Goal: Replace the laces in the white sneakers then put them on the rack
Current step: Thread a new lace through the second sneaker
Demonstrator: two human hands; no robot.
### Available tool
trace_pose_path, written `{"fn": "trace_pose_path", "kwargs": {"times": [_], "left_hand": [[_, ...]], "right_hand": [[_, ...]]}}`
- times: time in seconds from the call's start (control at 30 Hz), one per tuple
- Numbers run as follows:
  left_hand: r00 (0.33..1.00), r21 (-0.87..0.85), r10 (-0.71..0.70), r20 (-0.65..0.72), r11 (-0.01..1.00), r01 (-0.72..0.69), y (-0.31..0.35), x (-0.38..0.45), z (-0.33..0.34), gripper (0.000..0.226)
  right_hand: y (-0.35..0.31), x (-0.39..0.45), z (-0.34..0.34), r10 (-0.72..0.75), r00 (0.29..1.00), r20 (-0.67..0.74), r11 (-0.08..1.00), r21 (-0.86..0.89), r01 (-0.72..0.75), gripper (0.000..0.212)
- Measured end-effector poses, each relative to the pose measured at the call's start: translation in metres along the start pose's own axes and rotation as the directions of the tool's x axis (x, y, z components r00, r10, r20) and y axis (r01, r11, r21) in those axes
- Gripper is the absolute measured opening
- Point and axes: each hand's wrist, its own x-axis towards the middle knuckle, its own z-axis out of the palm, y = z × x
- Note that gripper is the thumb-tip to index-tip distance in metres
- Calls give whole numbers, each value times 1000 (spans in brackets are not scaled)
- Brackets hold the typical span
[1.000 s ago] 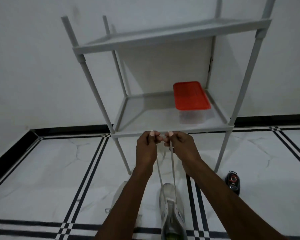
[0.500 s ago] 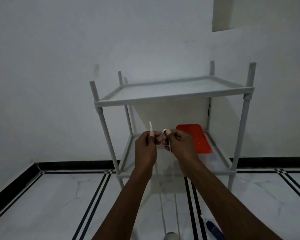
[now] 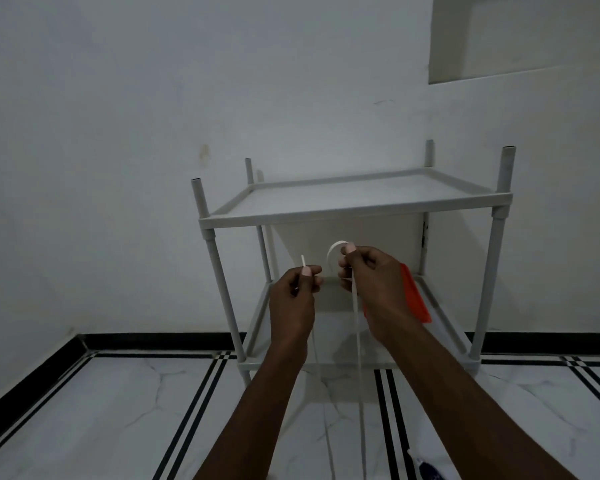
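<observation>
Both my hands are raised in front of the grey two-shelf rack (image 3: pixel 354 216). My left hand (image 3: pixel 293 303) pinches one end of a white lace (image 3: pixel 358 358), whose tip sticks up above my fingers. My right hand (image 3: pixel 371 282) pinches the other strand, which curls in a small loop over my fingertips. Both strands hang straight down between my forearms and leave the view at the bottom. The white sneakers are out of view below.
A clear box with a red lid (image 3: pixel 414 299) stands on the rack's lower shelf, partly behind my right hand. A small dark object (image 3: pixel 426 471) lies on the white marble floor (image 3: pixel 101 420) at the bottom right. A white wall is behind the rack.
The view has tilted up, so the sneakers dropped out of sight. My hands rose with the lace ends and moved slightly apart; a loop now curls over my right fingers.
</observation>
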Motion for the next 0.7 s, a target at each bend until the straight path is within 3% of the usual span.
{"fn": "trace_pose_path", "kwargs": {"times": [0.37, 0.5, 0.7], "left_hand": [[1000, 111, -21, 14, 994, 19, -80, -42, 1, 21], [986, 132, -162, -29, 977, 165, -158, -83, -8, 23], [905, 98, -412, -101, 901, 422, -269, -150, -32, 21]], "right_hand": [[104, -34, -41, 115, 993, -2, 970, -218, -112, 16], [173, -63, -72, 154, 987, -34, 903, -402, -155, 19], [284, -119, -133, 282, 952, -120, 747, -595, -296, 26]]}}
